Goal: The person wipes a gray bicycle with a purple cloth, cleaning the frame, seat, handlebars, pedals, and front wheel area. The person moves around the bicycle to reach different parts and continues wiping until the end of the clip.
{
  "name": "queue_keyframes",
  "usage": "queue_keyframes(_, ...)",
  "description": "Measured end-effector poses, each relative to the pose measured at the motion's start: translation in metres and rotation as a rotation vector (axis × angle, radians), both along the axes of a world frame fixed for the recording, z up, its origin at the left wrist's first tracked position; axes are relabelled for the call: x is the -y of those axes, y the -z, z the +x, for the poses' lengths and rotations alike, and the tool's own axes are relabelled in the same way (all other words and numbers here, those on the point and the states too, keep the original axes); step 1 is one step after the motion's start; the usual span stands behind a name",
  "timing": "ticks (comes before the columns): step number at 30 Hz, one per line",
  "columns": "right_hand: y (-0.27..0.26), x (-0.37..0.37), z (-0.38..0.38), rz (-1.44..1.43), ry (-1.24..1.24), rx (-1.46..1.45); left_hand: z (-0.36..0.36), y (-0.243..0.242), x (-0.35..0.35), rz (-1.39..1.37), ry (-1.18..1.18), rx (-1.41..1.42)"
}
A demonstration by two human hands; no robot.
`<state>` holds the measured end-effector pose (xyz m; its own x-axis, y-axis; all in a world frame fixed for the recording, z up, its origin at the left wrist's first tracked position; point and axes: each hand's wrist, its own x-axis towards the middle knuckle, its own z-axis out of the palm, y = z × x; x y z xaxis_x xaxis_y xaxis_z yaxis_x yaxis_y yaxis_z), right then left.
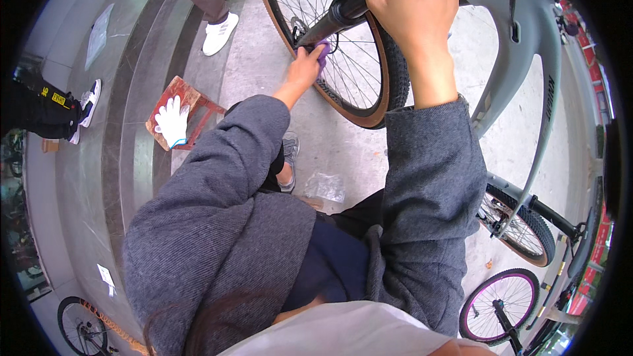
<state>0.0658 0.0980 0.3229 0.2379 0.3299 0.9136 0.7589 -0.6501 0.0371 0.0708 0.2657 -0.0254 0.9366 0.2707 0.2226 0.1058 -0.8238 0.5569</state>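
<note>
My left hand holds a purple cloth against the lower end of a black bicycle fork leg, close to the disc rotor and hub. My right hand is wrapped around the upper part of the fork, its back to the camera; its fingertips are partly hidden. The front wheel has a black tyre with tan sidewalls and stands beyond my hands. The fork belongs to a grey bicycle frame, which reaches down the right side.
A white glove lies on a small red wooden stool at left. Clear plastic lies on the floor by my foot. Two people stand near the steps. At lower right are a rear wheel and a purple-rimmed wheel.
</note>
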Motion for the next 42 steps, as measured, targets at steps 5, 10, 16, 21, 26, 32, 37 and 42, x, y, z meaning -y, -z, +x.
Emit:
queue_keyframes(5, 0.001, -0.002, -0.001, 0.007, -0.003, 0.005, 0.009, 0.006, 0.011, -0.011, 0.039, -0.04)
queue_keyframes(10, 0.001, -0.001, -0.003, 0.006, 0.006, 0.032, -0.021, 0.028, -0.006, 0.042, 0.179, 0.078)
queue_keyframes(16, 0.002, 0.0, -0.002, -0.013, 0.015, 0.012, -0.034, 0.046, -0.012, -0.239, -0.057, 0.177)
queue_keyframes(21, 0.004, -0.001, -0.001, 0.011, 0.006, 0.022, 0.012, 0.042, 0.013, -0.302, -0.218, 0.151)
queue_keyframes(26, 0.005, 0.0, 0.001, 0.002, 0.018, 0.027, 0.018, 0.052, 0.014, -0.225, -0.201, 0.139)
queue_keyframes(32, 0.004, 0.0, 0.002, 0.002, 0.012, 0.022, 0.003, 0.038, -0.036, 0.167, 0.095, 0.013)
queue_keyframes(37, 0.016, 0.01, 0.0, 0.022, -0.102, 0.0, -0.022, 0.018, -0.057, 0.133, 0.292, -0.304)
queue_keyframes(42, 0.143, 0.013, -0.053, 0.192, -0.312, -0.122, -0.026, -0.019, -0.068, -0.822, 0.2, -0.259)
